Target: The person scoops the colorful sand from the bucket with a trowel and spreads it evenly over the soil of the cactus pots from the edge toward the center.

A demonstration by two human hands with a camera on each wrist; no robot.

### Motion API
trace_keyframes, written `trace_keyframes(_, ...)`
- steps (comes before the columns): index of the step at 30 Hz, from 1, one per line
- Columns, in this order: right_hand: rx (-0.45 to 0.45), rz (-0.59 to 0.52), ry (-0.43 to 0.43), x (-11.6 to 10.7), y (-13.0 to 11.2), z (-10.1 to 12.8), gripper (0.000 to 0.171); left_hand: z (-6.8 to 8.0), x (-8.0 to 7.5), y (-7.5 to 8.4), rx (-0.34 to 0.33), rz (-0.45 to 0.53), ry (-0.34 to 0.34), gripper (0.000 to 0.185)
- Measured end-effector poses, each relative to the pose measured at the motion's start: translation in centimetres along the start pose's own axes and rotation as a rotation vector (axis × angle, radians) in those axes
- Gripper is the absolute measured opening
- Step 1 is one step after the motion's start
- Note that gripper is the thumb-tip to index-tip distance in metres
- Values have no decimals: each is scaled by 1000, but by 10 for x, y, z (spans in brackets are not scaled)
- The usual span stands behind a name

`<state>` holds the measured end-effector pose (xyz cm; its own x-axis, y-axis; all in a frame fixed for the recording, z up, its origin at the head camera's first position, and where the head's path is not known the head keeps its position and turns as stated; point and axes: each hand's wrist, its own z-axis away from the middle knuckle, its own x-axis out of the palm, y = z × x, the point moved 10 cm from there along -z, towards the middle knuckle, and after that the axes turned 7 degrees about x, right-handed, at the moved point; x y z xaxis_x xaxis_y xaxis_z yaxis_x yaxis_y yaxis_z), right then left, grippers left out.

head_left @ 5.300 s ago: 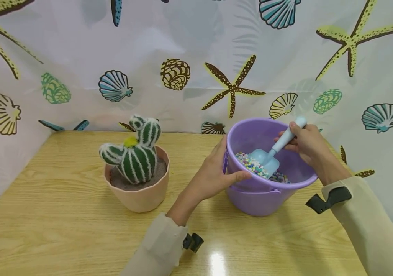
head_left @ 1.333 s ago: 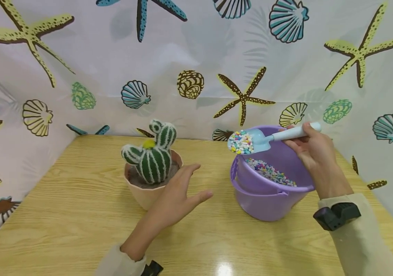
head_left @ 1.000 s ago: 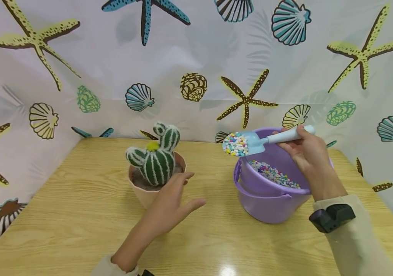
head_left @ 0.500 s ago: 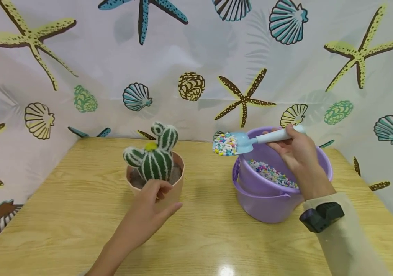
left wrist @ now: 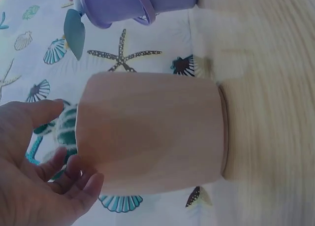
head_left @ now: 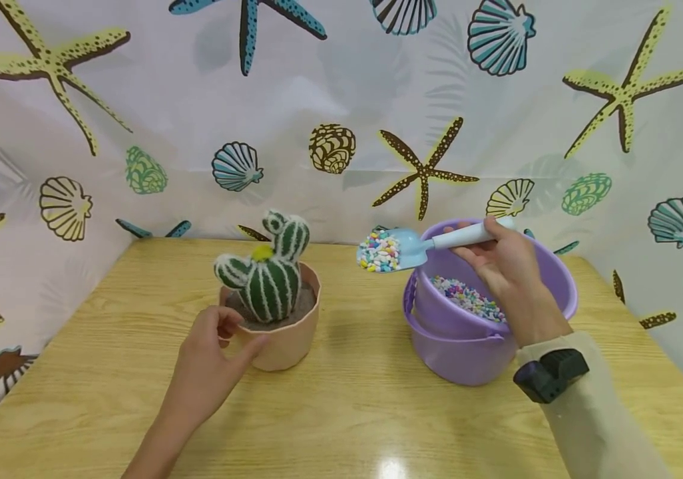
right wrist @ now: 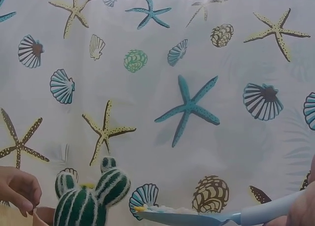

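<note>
My right hand (head_left: 506,273) grips the handle of a light blue scoop (head_left: 413,249), held level left of the purple bucket (head_left: 461,362). Small multicoloured pebbles (head_left: 380,251) fill its blade. More pebbles lie in the bucket. My left hand (head_left: 210,359) is at the near left rim of a peach flowerpot (head_left: 284,342), fingers loosely bent, holding nothing; whether the fingertips touch the rim I cannot tell. A green knitted cactus (head_left: 272,289) with a yellow flower stands in the pot's grey-brown fill. In the left wrist view, the pot wall (left wrist: 152,132) stands before the fingers.
Pot and bucket stand apart on a light wooden table (head_left: 341,412), the bucket to the right. Its purple handle (head_left: 431,336) hangs down in front. A white cloth (head_left: 341,86) printed with shells and starfish rises behind and at the sides.
My right hand lifted the scoop, loaded with pebbles, out of the bucket and carried it left. My left hand left the bucket and moved left to the pot's near left rim.
</note>
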<state>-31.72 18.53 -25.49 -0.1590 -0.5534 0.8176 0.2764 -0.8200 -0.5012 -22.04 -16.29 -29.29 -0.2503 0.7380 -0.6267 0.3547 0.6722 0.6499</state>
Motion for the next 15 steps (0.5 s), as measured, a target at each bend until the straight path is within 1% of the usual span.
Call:
trace_keyframes(3,13,-32,-4,2,3,-1,27,-2,-1,-15,-72,32,-29,50)
trace_keyframes(7,30,-83,-10,7,7,-1,34,-7,-1,-31,-125,83,-59,66)
trace_keyframes(9,39,-98,-14,9,10,-1,37,-10,0,-39,-137,137,-85,75)
trace_keyframes(12,39,-100,-19,12,13,-1,41,-14,4,-52,-150,244,-138,86)
trace_keyframes(15,34,-92,-15,13,15,-1,42,-17,10,-63,-144,315,-202,92)
